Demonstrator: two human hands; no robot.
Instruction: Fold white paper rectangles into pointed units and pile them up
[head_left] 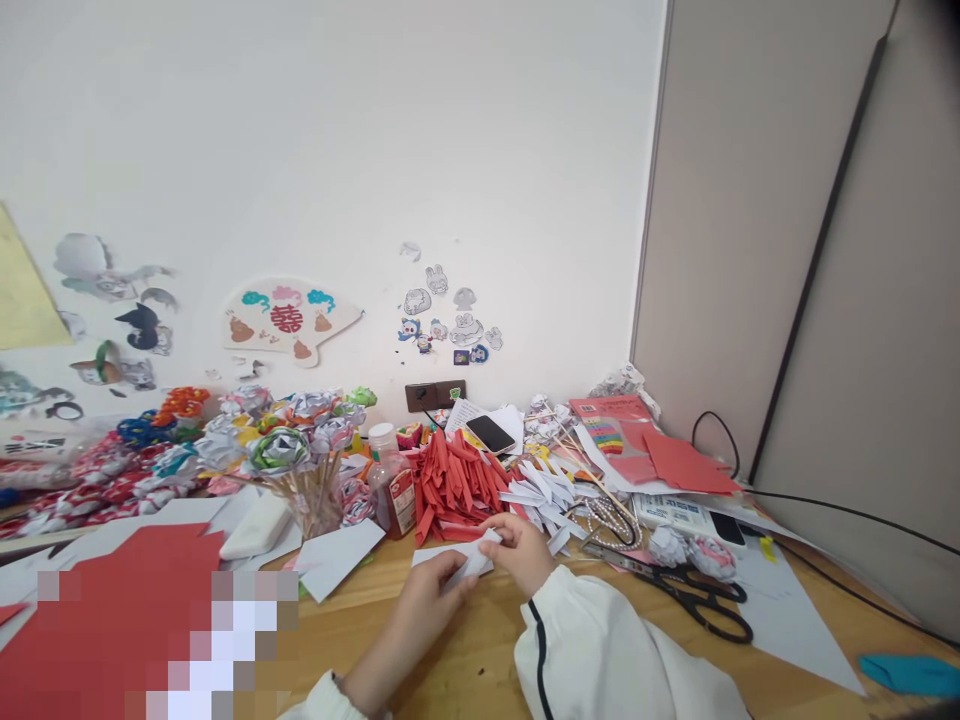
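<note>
A folded piece of white paper (474, 553) is held between both hands, just above the wooden table. My left hand (433, 597) grips its near left part, fingers closed around it. At its upper right end, my right hand (523, 548) pinches the paper between thumb and fingers. Just behind the hands lies a pile of folded red paper strips (457, 480). White folded paper strips (544, 495) are heaped to the right of the red ones. A flat white paper sheet (343, 558) lies to the left of my left hand.
Black-handled scissors (697, 595) lie at the right, near a white sheet (799, 610). Behind stand a bottle (390, 480) and a cup of sticks (315, 505). A phone (490, 433) rests on papers. Red sheets (150, 580) cover the left side; paper flowers (277, 450) crowd the back.
</note>
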